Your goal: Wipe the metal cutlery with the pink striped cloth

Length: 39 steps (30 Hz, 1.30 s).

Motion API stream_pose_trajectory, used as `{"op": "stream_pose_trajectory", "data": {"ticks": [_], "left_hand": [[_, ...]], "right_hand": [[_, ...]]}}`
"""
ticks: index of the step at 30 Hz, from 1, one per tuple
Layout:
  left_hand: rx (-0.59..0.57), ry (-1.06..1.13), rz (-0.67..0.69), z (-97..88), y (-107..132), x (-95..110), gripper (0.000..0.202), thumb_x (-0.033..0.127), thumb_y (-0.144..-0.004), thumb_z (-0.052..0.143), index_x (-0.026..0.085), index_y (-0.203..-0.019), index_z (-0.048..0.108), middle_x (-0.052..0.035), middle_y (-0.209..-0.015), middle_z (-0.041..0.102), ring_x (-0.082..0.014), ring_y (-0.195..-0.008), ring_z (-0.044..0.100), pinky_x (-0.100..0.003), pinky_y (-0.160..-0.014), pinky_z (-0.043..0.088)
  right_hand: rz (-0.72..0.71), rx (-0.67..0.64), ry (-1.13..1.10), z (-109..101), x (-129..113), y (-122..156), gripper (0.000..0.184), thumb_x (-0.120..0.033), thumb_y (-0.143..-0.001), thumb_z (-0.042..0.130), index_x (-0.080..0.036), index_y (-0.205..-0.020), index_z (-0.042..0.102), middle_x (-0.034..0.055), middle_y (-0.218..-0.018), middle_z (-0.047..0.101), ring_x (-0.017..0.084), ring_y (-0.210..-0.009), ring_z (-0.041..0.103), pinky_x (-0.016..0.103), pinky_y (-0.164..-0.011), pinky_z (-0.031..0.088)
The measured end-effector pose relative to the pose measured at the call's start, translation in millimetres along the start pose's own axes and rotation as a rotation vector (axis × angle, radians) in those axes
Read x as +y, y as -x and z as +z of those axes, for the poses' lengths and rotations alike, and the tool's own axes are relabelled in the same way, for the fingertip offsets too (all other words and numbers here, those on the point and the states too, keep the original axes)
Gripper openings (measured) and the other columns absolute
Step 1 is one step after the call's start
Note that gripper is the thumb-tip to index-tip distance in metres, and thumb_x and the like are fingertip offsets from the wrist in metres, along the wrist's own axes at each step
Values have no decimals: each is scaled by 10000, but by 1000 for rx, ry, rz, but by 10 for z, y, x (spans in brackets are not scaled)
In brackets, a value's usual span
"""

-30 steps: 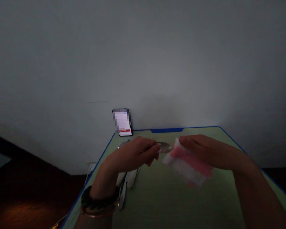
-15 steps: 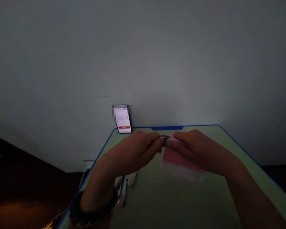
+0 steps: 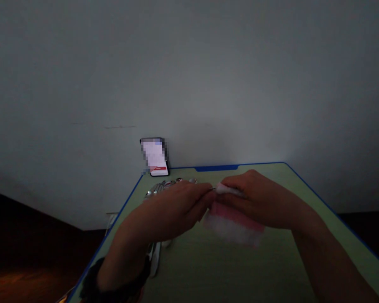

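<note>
My left hand (image 3: 177, 206) is closed round the handle of a metal spoon (image 3: 212, 189); only a sliver of the spoon shows between my hands. My right hand (image 3: 255, 198) is closed on a pink and white cloth (image 3: 233, 223), pinching it round the spoon's bowl, which is hidden in the cloth. Both hands are held just above a pale green board with a blue rim (image 3: 214, 269). Several more pieces of cutlery (image 3: 164, 186) lie on the board under and behind my left hand.
A phone with a lit screen (image 3: 154, 156) leans against the grey wall at the board's far left corner. A dark band is on my left wrist (image 3: 113, 286). Dark floor lies to the left and right of the board.
My hands have come together: the spoon's bowl, bare one second ago, is now wrapped in the cloth under my right fingers. The view has shifted slightly, showing more cutlery behind my left hand.
</note>
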<state>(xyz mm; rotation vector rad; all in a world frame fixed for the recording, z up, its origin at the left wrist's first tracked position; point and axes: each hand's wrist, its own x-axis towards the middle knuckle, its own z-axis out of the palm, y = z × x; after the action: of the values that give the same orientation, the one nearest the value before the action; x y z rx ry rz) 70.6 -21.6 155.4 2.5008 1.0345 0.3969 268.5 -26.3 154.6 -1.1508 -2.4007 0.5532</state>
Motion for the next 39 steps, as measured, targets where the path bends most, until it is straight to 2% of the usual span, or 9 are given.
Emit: {"op": "stream_pose_trajectory", "data": {"ticks": [7, 13, 22, 25, 28, 31, 33, 36, 39], "left_hand": [[42, -94, 62, -33, -50, 30, 369, 337, -939, 297, 171, -735, 554, 16, -611, 537, -109, -578, 501, -206, -569, 371], [208, -166, 135, -74, -79, -87, 356, 293, -932, 341, 155, -646, 502, 50, -522, 443, -66, -475, 409, -186, -486, 306], [326, -189, 32, -254, 72, -220, 325, 293, -910, 386, 150, -681, 566, 53, -492, 489, -56, -437, 450, -173, -456, 324], [324, -137, 13, -263, 89, -215, 276, 279, -909, 394, 156, -745, 579, 46, -541, 523, -64, -477, 478, -174, -471, 353], [442, -32, 57, -182, 55, -180, 164, 269, -871, 486, 161, -974, 554, 36, -622, 538, -85, -553, 508, -180, -487, 387], [482, 71, 166, -89, 8, -124, 449, 316, -759, 656, 181, -1144, 468, 4, -800, 595, -96, -637, 545, -186, -536, 442], [454, 37, 240, -66, -14, -89, 426, 335, -703, 710, 197, -1064, 531, 7, -832, 601, -90, -646, 546, -188, -574, 455], [525, -52, 310, -95, -27, -62, 213, 305, -755, 667, 204, -934, 609, 8, -810, 581, -95, -704, 551, -199, -639, 452], [554, -84, 338, -139, -20, -68, 366, 381, -712, 687, 206, -1019, 593, -33, -932, 571, -134, -820, 552, -237, -703, 457]], "right_hand": [[-32, 5, -76, -12, -39, -2, 266, -331, -879, 439, -167, -718, 572, -19, -653, 585, 91, -583, 472, 224, -534, 284], [30, -7, -107, -62, -16, -18, 300, -369, -885, 417, -157, -785, 604, -17, -651, 582, 83, -547, 467, 217, -504, 279], [8, -194, -165, -303, 64, 146, 233, -384, -854, 488, -185, -899, 602, -11, -764, 626, 106, -637, 534, 207, -549, 371], [18, -220, -166, -388, 65, 215, 250, -404, -854, 484, -184, -911, 588, -6, -769, 617, 108, -644, 545, 205, -550, 388], [19, -246, -206, -415, 94, 236, 265, -424, -856, 476, -177, -861, 572, -10, -726, 589, 99, -610, 527, 196, -521, 391], [67, -273, -384, -397, 183, 233, 272, -431, -847, 491, -169, -869, 562, -6, -733, 580, 94, -597, 526, 183, -489, 396], [129, -296, -558, -382, 250, 241, 288, -436, -838, 503, -164, -910, 560, 0, -752, 585, 93, -594, 539, 178, -479, 409], [198, -358, -732, -380, 303, 270, 315, -432, -814, 538, -148, -948, 566, 11, -762, 593, 89, -570, 544, 178, -474, 422], [223, -414, -827, -387, 295, 290, 309, -416, -793, 566, -135, -922, 575, 24, -772, 598, 88, -555, 542, 181, -469, 418]]}}
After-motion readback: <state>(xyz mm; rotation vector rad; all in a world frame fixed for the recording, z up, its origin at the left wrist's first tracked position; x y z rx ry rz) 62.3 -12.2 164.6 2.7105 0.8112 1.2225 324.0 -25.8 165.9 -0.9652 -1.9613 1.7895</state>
